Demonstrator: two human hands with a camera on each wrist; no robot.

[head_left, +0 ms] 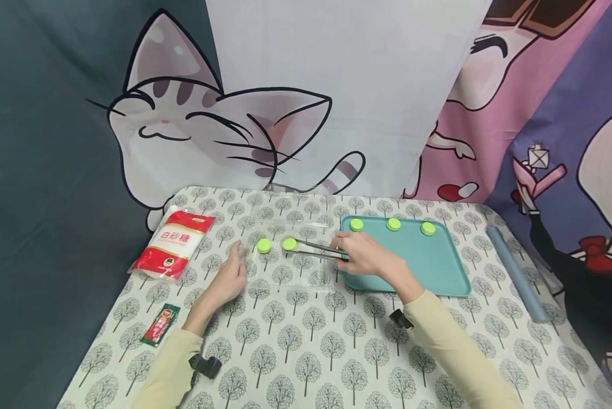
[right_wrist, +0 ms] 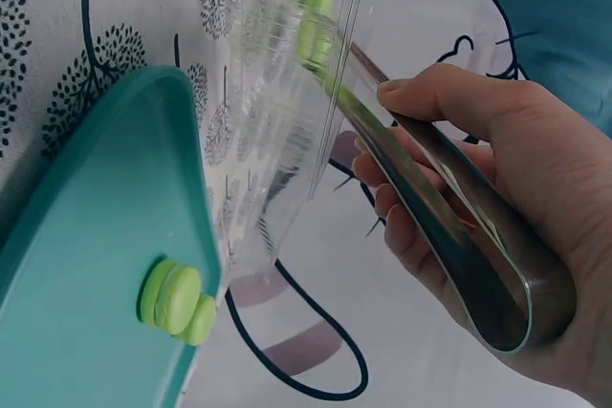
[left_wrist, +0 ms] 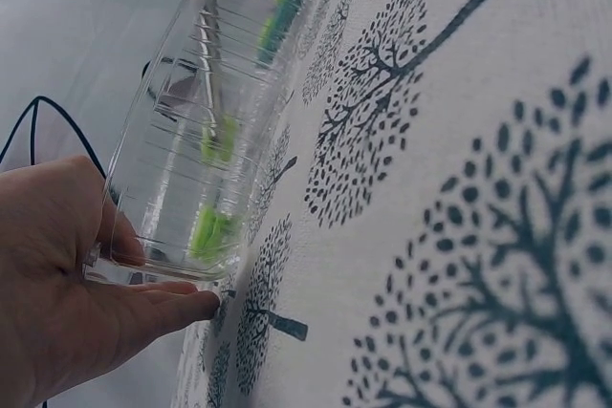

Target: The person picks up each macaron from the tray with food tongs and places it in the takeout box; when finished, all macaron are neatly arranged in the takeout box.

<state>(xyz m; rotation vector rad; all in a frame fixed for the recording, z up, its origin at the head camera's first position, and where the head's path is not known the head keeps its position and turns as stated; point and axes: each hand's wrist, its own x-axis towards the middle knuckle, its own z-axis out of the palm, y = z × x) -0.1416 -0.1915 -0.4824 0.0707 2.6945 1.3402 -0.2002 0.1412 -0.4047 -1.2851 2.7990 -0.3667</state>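
My left hand (head_left: 229, 278) grips the near-left edge of a clear plastic container (left_wrist: 143, 126), with fingers and thumb on either side of the wall in the left wrist view. Inside the container, a light green macaron (head_left: 264, 245) lies near that hand. Metal tongs (right_wrist: 411, 188) are held in my right hand (head_left: 364, 257), thumb on one arm and fingers on the other. Their tips are at a second green macaron (head_left: 289, 244), to the right of the first inside the container. The container's clear lid part (head_left: 291, 215) stands open at the back.
Right of the container is a teal tray (head_left: 408, 261) with three green macarons along its back edge. A red and white sugar bag (head_left: 173, 244) and a small green-red packet (head_left: 161, 325) lie at left. A grey-blue roll (head_left: 517, 275) lies at the right edge.
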